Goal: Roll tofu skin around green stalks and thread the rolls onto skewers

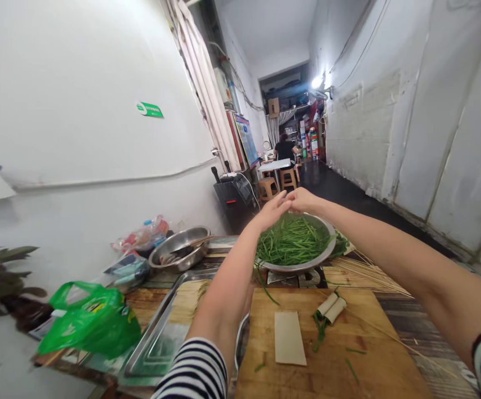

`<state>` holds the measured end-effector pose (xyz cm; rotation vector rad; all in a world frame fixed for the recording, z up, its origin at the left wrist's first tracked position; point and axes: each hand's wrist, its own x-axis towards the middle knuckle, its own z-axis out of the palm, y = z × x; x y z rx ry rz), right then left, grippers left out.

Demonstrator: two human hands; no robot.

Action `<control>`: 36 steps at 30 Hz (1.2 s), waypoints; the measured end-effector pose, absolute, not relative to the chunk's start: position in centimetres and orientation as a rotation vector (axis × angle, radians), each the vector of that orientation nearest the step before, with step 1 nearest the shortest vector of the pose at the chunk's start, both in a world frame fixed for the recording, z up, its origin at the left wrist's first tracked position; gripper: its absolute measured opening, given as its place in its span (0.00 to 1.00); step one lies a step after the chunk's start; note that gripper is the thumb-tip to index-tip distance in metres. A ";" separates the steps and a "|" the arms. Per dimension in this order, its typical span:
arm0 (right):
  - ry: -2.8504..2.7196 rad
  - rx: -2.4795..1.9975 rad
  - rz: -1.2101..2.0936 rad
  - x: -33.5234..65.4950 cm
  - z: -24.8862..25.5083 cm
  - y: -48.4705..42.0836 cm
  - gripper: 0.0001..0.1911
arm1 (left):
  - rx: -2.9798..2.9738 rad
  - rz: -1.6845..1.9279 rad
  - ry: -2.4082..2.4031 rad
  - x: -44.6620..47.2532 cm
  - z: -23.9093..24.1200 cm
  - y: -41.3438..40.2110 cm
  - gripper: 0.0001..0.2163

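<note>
My left hand point(274, 211) and my right hand point(302, 200) meet above the far part of a large metal bowl point(298, 268) heaped with green chives point(292, 241). The left one has its fingers stretched out towards the right one. Bent fingers close the right one, and whatever they hold is hidden. Nearer to me lies a wooden cutting board point(332, 366). A flat rectangular beige tofu sheet point(289, 338) rests on it, beside two rolled sheets point(332, 307) with chives poking out of their ends. Loose chive bits are scattered around them.
Left of the board is a metal tray point(161, 346) with stacked beige sheets point(186, 302). Beyond it stands a steel basin point(180, 249) with chopsticks. A green plastic bag point(93, 321) sits farther left. Thin bamboo skewers point(369, 272) lie right of the bowl. A person point(285, 149) sits far back.
</note>
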<state>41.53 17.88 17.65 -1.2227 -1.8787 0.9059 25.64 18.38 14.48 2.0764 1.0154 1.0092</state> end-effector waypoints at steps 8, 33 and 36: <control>-1.753 -1.094 1.084 42.3 18.3 17.7 0.09 | 1.583 0.841 0.797 26.5 13.8 16.3 0.09; -3.020 -1.233 -0.334 41.6 16.6 14.5 0.12 | 1.614 0.445 0.895 24.6 13.3 15.8 0.16; -3.094 -1.212 -0.300 41.8 16.7 13.9 0.10 | 1.581 0.366 0.825 24.4 13.1 15.4 0.18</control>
